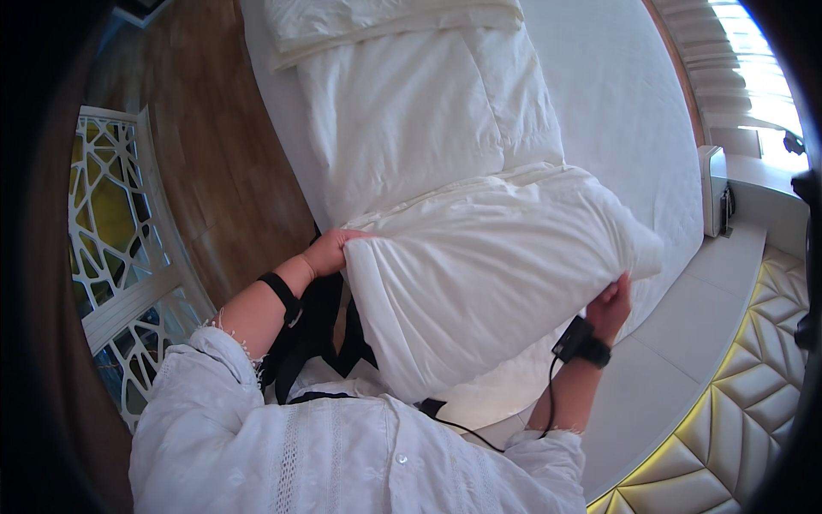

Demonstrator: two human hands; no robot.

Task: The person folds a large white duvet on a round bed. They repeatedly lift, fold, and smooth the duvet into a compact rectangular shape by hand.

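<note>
A white duvet [479, 283] lies lengthwise on the bed, with its near end lifted and folded toward my body. My left hand [334, 251] grips the duvet's left edge, the fingers closed over the fabric and partly hidden by it. At the right edge, my right hand [610, 301] is closed on the cloth, thumb upward, its other fingers curled. Creases run across the raised part between both hands. Farther off, the duvet has a crosswise fold and another thick folded layer at its far end.
A white mattress [621, 94] extends beneath and right of the duvet. Wooden floor [201, 146] and a white lattice screen [111, 223] are on the left. On the right are a pale ledge [685, 317], a white box-shaped device [711, 190] and a padded panel [728, 403]. A cable hangs from my right wrist.
</note>
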